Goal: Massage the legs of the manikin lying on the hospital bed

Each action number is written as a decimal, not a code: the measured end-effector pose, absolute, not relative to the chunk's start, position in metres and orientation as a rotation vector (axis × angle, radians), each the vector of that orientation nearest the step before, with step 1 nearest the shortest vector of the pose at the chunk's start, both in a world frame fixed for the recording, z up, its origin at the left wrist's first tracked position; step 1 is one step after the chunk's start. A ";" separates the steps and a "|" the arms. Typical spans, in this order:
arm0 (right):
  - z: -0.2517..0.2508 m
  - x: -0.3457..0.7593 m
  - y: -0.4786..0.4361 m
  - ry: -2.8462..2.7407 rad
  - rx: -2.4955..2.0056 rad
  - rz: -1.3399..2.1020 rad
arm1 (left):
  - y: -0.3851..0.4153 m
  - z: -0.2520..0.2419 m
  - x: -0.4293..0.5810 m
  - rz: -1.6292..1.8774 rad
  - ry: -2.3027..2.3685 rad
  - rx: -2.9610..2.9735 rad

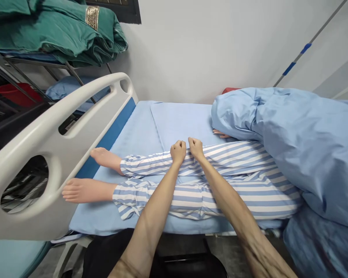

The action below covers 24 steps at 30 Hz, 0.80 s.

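On the bed lies a patient manikin with bare feet (84,190) and blue-and-white striped trousers (234,193). My left hand (178,151) is curled into a fist over the far leg, about at knee height. Close beside it, a small gap to the right, my right hand (196,148) is also a fist over the same leg. Nothing shows in either fist. Whether the knuckles press on the trouser cloth or hover just above it, I cannot tell. My forearms reach across the near leg. A light blue quilt (307,127) covers the upper body; some fingers of the manikin's hand (221,133) peek out.
The white bed footboard (66,116) rises at the left. Behind it, green folded covers (60,33) lie on a metal rack, with a red basin (19,94) below. A pole (310,44) leans along the back wall at the right. A black stool (191,266) stands below me.
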State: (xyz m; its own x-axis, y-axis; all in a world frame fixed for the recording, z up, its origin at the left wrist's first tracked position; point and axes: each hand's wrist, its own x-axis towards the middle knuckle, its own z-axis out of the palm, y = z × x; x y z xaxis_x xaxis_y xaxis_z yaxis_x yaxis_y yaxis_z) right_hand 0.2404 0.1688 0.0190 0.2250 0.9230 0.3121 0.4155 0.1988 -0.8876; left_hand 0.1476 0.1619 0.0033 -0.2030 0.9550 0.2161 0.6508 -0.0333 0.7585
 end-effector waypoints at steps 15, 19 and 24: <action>0.004 0.244 0.176 -1.189 -1.302 0.729 | 0.168 0.021 0.165 1.389 1.691 1.470; 0.000 0.247 0.179 -1.115 -1.262 0.791 | 0.175 0.030 0.187 1.494 1.586 1.371; 0.001 0.249 0.182 -0.998 -1.269 0.804 | 0.176 0.016 0.193 1.237 1.723 1.628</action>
